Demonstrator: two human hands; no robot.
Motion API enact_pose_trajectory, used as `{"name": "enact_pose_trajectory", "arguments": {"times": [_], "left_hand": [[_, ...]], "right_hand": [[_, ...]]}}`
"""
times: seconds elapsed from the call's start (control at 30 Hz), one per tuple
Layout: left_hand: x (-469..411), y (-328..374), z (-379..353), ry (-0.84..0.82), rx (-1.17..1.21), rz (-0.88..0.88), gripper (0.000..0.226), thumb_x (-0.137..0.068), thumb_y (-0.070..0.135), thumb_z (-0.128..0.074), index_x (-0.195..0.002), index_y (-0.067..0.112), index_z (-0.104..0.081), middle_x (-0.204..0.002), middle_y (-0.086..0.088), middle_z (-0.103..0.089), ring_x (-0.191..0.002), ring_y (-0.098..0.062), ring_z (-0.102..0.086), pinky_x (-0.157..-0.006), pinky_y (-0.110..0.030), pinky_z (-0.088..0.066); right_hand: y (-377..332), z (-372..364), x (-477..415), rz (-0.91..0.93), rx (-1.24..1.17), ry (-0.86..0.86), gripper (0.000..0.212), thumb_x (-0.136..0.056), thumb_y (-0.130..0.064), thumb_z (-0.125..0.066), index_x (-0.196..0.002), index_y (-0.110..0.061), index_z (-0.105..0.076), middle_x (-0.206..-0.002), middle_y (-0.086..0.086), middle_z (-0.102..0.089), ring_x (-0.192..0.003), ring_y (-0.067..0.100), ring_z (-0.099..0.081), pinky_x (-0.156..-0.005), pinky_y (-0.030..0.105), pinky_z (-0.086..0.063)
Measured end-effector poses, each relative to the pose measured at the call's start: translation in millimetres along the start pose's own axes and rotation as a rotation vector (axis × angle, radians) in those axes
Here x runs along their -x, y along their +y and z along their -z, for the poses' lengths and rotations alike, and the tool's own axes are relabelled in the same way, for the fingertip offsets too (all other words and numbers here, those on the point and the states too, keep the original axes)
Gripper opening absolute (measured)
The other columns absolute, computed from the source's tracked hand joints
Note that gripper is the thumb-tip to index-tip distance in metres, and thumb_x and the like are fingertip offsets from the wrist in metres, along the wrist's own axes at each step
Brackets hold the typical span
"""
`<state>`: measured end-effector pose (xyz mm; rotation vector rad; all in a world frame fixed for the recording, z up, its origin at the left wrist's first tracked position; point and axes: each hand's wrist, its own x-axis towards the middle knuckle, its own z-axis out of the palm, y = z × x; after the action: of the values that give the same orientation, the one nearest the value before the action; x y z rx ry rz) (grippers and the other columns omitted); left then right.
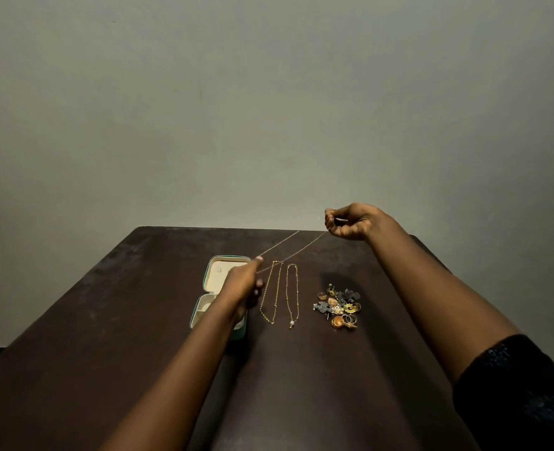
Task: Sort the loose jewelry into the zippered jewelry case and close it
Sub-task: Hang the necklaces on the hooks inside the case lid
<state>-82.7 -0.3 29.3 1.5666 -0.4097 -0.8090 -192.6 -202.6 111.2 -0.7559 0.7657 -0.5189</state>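
A thin chain [293, 252] is stretched taut in the air between both hands. My left hand [244, 284] pinches its lower end just above the open green jewelry case [212, 271], which shows a cream lining and is partly hidden by my forearm. My right hand [350, 221] pinches the other end, raised over the table's far edge. Two gold necklaces [272, 292] [292, 294] lie straight on the table right of the case. A heap of earrings and rings [337, 309] sits further right.
The dark brown table [106, 336] stands against a plain grey wall [269, 109]. My right arm wears a dark sleeve [516, 392] pushed up near the elbow.
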Motion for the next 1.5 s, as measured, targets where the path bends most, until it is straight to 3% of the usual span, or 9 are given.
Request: {"name": "enact_pose_trajectory", "arguments": {"times": [0.17, 0.4, 0.67, 0.87, 1.0, 1.17, 1.23, 1.33, 1.5], "left_hand": [[-3, -1, 12, -0.041, 0.792, 0.093, 0.031, -0.098, 0.021, -0.039, -0.068, 0.016, -0.043, -0.038, 0.008, -0.041, -0.027, -0.003, -0.029, -0.032, -0.012, -0.021], [3, -9, 19, -0.002, 1.138, 0.063, 0.029, -0.097, 0.024, -0.038, -0.087, 0.007, -0.059, -0.037, 0.007, -0.035, -0.027, -0.005, -0.029, -0.034, -0.013, -0.024], [20, 6, 10, 0.062, 0.440, -0.082, 0.018, -0.091, 0.025, -0.054, -0.080, 0.015, -0.065, -0.081, 0.004, -0.062, -0.044, -0.005, -0.033, -0.039, -0.013, -0.027], [32, 22, 2, -0.015, -0.025, -0.153, 0.020, -0.092, 0.025, -0.051, -0.091, 0.014, -0.068, -0.084, 0.001, -0.070, -0.051, -0.009, -0.032, -0.042, -0.017, -0.023], [37, 25, 0, -0.047, -0.151, -0.144, 0.020, -0.089, 0.013, -0.049, -0.086, 0.012, -0.068, -0.078, -0.002, -0.070, -0.051, -0.011, -0.030, -0.042, -0.017, -0.019], [39, 25, 3, -0.086, -0.242, -0.082, 0.019, -0.087, 0.011, -0.050, -0.093, 0.007, -0.068, -0.078, -0.003, -0.070, -0.051, -0.012, -0.023, -0.043, -0.018, -0.017], [41, 24, 4, -0.122, -0.268, -0.065, 0.018, -0.087, 0.012, -0.050, -0.093, 0.008, -0.067, -0.080, -0.004, -0.069, -0.051, -0.011, -0.022, -0.042, -0.018, -0.016], [43, 24, 4, -0.184, -0.280, -0.052, 0.017, -0.089, 0.016, -0.046, -0.085, 0.013, -0.062, -0.081, -0.003, -0.069, -0.049, -0.010, -0.021, -0.045, -0.020, -0.016], [42, 25, 6, -0.253, -0.312, -0.010, 0.028, -0.096, 0.031, -0.038, -0.084, 0.019, -0.060, -0.077, 0.004, -0.066, -0.054, -0.010, -0.028, -0.051, -0.022, -0.020]], "right_hand": [[17, 1, 13, -0.010, -0.017, -0.060, 0.024, -0.096, 0.005, -0.031, -0.085, 0.004, -0.052, -0.076, 0.012, -0.046, -0.063, 0.012, -0.042, -0.040, 0.016, -0.048], [39, -1, 22, 0.026, -0.097, -0.041, 0.025, -0.096, 0.006, -0.032, -0.082, 0.005, -0.053, -0.079, 0.014, -0.047, -0.064, 0.014, -0.045, -0.040, 0.019, -0.050], [61, -6, 35, 0.000, 0.142, -0.019, 0.019, -0.094, 0.004, -0.044, -0.079, 0.007, -0.056, -0.049, 0.017, -0.063, -0.040, 0.022, -0.064, -0.041, 0.029, -0.055], [75, -31, 48, 0.002, 0.412, -0.028, 0.023, -0.093, 0.002, -0.047, -0.072, 0.004, -0.057, -0.045, 0.011, -0.063, -0.037, 0.016, -0.062, -0.043, 0.026, -0.053], [86, -46, 56, 0.166, 0.650, 0.025, 0.017, -0.087, 0.006, -0.053, -0.071, 0.006, -0.058, -0.057, 0.015, -0.063, -0.040, 0.019, -0.061, -0.042, 0.025, -0.054], [94, -58, 61, 0.428, 0.980, 0.166, 0.005, -0.070, 0.006, -0.071, -0.072, 0.009, -0.068, -0.075, 0.023, -0.068, -0.068, 0.031, -0.069, -0.071, 0.044, -0.059], [94, -62, 62, 0.480, 1.116, 0.208, 0.007, -0.069, 0.003, -0.072, -0.074, 0.008, -0.070, -0.060, 0.014, -0.066, -0.054, 0.020, -0.066, -0.056, 0.029, -0.058], [94, -67, 66, 0.520, 1.295, 0.252, 0.005, -0.070, -0.002, -0.072, -0.068, 0.000, -0.069, -0.044, 0.003, -0.052, -0.038, 0.009, -0.049, -0.029, 0.013, -0.032], [94, -67, 63, 0.528, 1.365, 0.261, 0.017, -0.073, -0.005, -0.073, -0.061, -0.001, -0.061, -0.060, 0.011, -0.059, -0.049, 0.014, -0.055, -0.033, 0.010, -0.034]]}}
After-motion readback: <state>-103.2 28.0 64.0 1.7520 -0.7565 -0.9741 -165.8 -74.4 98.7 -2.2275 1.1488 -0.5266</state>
